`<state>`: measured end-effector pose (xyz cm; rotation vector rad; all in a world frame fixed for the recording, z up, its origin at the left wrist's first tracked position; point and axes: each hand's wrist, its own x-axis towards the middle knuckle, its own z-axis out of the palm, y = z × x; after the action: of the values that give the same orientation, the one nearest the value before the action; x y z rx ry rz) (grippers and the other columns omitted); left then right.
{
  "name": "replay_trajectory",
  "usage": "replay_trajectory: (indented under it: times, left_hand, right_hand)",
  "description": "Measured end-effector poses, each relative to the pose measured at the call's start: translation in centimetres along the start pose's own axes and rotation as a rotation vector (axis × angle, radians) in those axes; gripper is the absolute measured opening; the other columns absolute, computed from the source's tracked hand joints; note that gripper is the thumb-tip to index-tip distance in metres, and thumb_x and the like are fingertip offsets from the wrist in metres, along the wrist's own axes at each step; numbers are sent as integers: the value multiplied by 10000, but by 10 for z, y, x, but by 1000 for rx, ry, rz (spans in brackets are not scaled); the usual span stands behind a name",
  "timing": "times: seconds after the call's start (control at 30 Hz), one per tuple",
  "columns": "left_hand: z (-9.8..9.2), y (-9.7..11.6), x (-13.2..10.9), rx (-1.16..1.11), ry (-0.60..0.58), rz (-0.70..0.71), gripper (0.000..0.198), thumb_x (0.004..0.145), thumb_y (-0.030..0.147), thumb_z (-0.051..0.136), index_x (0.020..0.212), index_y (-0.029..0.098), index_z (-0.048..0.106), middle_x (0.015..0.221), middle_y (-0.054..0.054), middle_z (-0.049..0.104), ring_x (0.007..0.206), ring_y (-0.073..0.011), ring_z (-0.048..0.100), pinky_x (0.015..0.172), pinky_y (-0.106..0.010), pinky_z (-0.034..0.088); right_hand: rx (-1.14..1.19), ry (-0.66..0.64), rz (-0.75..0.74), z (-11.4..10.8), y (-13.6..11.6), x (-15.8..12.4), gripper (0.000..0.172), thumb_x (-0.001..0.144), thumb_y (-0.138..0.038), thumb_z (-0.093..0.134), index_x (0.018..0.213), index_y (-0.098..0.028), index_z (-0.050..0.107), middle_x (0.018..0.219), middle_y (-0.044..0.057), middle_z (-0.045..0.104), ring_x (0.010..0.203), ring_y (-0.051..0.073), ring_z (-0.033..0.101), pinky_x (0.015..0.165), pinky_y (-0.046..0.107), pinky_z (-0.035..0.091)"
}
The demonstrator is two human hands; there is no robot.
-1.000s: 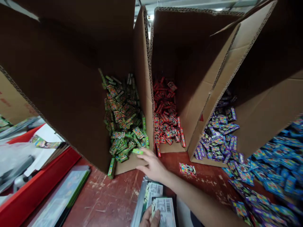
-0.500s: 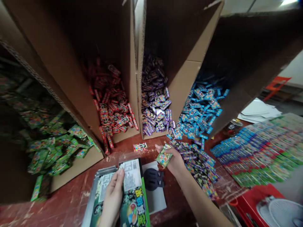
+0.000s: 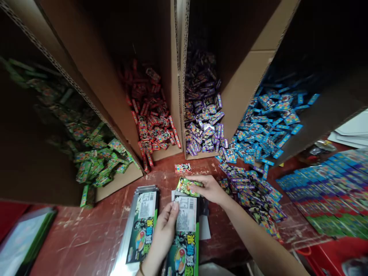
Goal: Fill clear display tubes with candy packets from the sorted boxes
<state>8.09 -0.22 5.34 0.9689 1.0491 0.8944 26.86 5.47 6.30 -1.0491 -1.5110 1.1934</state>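
My left hand grips the edge of a dark green printed candy box, its thumb on the white label. Another such box lies on a silvery tray or stack just left of that hand. Between the thumb and fingers of my right hand is a green candy packet, held at the top end of the box; whether it goes inside cannot be made out. A loose red candy packet lies on the table beyond. Beside my right wrist spreads a pile of mostly purple packets.
Tall cardboard bins stand across the back, with green packets, red packets, purple packets and blue packets. Rows of coloured packets lie at right. A red container is at the lower right.
My left hand has drawn the candy box right, apart from the other box. My right hand has brought the green packet to the box's top end. The view has shifted left.
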Motion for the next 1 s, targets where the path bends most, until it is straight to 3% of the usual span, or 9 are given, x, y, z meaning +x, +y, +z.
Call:
replay_trajectory:
  times: [0.17, 0.27, 0.43, 0.57, 0.8, 1.0]
  left_hand:
    - [-9, -6, -10, -29, 66, -31, 308, 798, 444, 580, 923, 168, 638, 818, -26, 691, 760, -191, 609, 705, -263, 446]
    - [-14, -4, -15, -26, 120, -31, 303, 783, 457, 592, 870, 169, 631, 773, -13, 679, 708, -172, 591, 689, -249, 439]
    - [-17, 1, -21, 23, 136, 26, 302, 781, 473, 582, 761, 172, 582, 653, 16, 591, 620, -150, 526, 603, -227, 417]
    - [-15, 1, -23, 47, 120, 45, 280, 805, 450, 560, 742, 177, 571, 648, 26, 562, 639, -149, 515, 608, -220, 406]
    - [-17, 3, -23, 4, 155, 28, 313, 764, 486, 593, 764, 174, 600, 635, 21, 595, 614, -150, 519, 588, -221, 405]
    - [-17, 1, -19, -59, 146, 52, 306, 805, 449, 563, 973, 193, 572, 745, -3, 655, 638, -165, 572, 585, -234, 428]
  right_hand:
    - [-4, -26, 43, 16, 8, -10, 291, 770, -328, 642, 1042, -230, 678, 928, 40, 684, 847, 186, 631, 783, 341, 497]
    - [-16, -36, 34, 28, 10, -9, 285, 770, -322, 645, 1035, -224, 683, 873, 31, 657, 812, 168, 611, 761, 318, 485]
    - [-19, 75, -22, 29, -2, -2, 284, 798, -344, 616, 1065, -261, 667, 930, 38, 629, 875, 179, 577, 810, 338, 460]
    - [-92, -80, -56, 23, -12, 3, 268, 795, -343, 622, 1030, -233, 688, 851, 38, 608, 817, 166, 566, 764, 315, 454]
    - [56, -33, 101, 37, -4, 9, 263, 700, -359, 712, 920, -215, 720, 824, 30, 667, 767, 165, 608, 733, 322, 474]
    - [118, -15, 118, 47, 1, 1, 219, 731, -356, 681, 909, -235, 718, 1030, 52, 691, 977, 205, 624, 914, 398, 447]
